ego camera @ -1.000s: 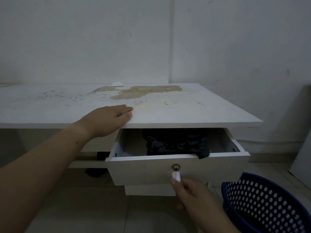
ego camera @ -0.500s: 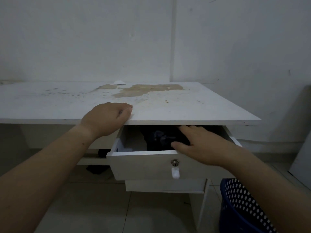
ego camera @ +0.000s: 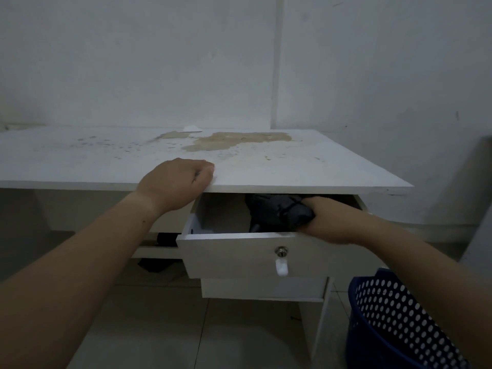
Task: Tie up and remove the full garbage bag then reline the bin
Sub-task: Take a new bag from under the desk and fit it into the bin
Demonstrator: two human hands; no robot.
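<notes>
Bag, crumpled without clear long axis, lies in drawer, right hand fingers grasping it, left hand curled on desk.

A: Where is the left hand?
B: On the front edge of the desk, fingers curled.
A: And the right hand?
B: It grips a dark crumpled bag inside the open drawer. A blue perforated bin stands on the floor, lower right.
</notes>
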